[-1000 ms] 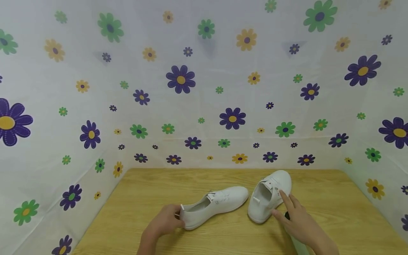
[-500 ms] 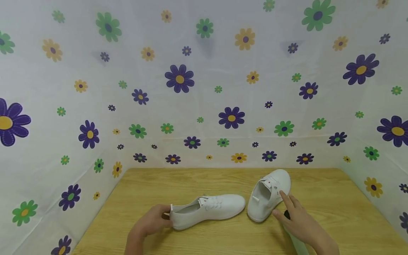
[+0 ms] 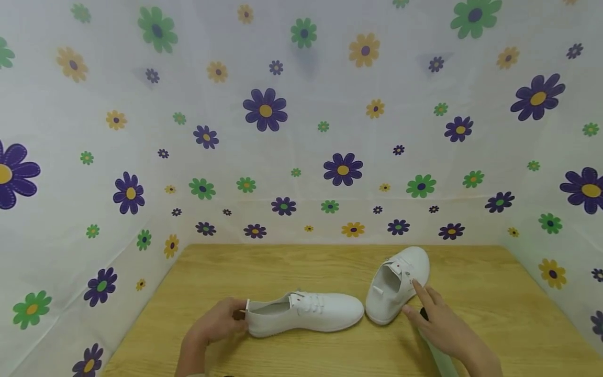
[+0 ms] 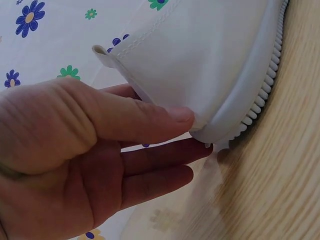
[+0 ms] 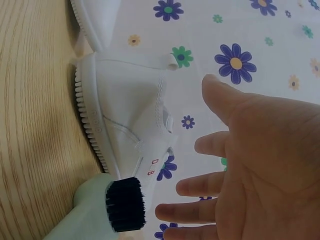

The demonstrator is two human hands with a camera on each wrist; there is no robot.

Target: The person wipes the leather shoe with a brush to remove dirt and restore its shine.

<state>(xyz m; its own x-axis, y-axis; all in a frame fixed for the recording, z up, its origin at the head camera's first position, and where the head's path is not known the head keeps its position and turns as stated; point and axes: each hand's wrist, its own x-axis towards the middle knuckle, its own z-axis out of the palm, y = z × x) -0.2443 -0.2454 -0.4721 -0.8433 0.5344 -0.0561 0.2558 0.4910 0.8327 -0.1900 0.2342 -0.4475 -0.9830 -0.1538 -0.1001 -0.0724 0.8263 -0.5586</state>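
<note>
Two white lace-up shoes lie on the wooden table. My left hand (image 3: 214, 324) pinches the heel of the left shoe (image 3: 325, 312), which lies nearly crosswise with its toe to the right. In the left wrist view the thumb (image 4: 165, 122) presses the heel's side while the other fingers reach behind it. The right shoe (image 3: 416, 264) points away, its heel close to the left shoe's toe. My right hand (image 3: 445, 327) hovers beside it with fingers spread, holding nothing. Under that hand lies a brush (image 5: 126, 205) with black bristles and a pale green handle (image 3: 443, 361).
A white cloth with printed flowers (image 3: 266, 110) walls off the back and both sides of the table (image 3: 282, 262). Bare wood shows in front of the shoes and to both sides.
My left hand has drawn the left shoe's heel leftward, and its toe has swung toward me, so the shoe lies straighter across. The right hand, right shoe and brush stay put.
</note>
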